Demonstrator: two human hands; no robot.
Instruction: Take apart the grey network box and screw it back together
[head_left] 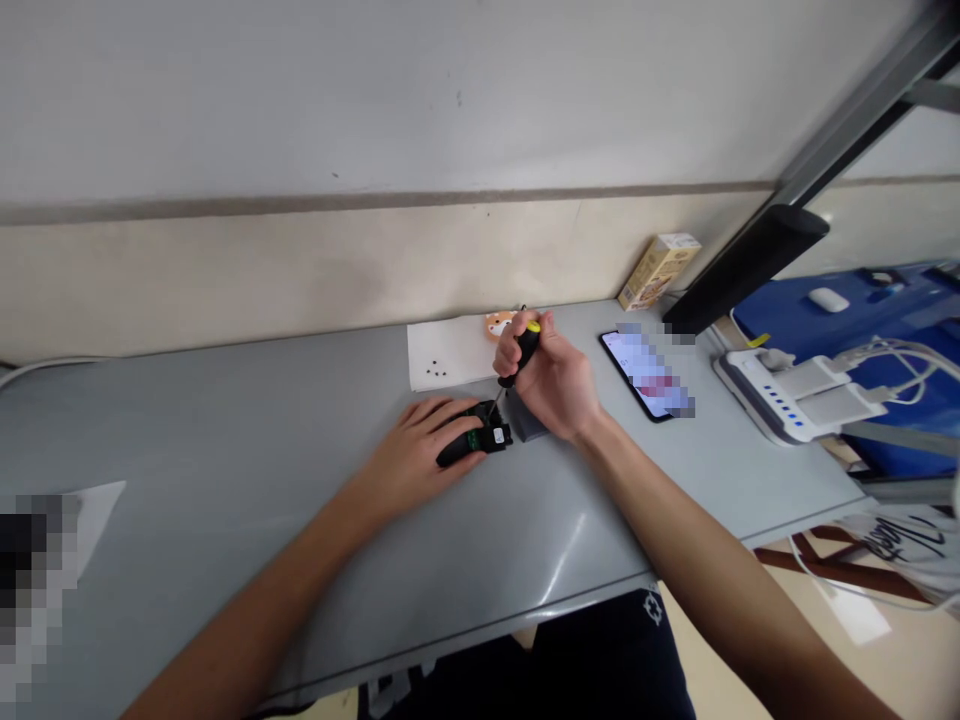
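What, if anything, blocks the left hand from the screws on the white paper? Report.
Probably yes, nothing does. The left hand rests on the black device, only bare table lies between it and the screws, and the right hand with the screwdriver stands to the right.

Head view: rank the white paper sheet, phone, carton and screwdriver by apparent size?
1. white paper sheet
2. phone and carton: look about alike; carton sits farther off, so unranked
3. screwdriver, partly hidden in the right hand
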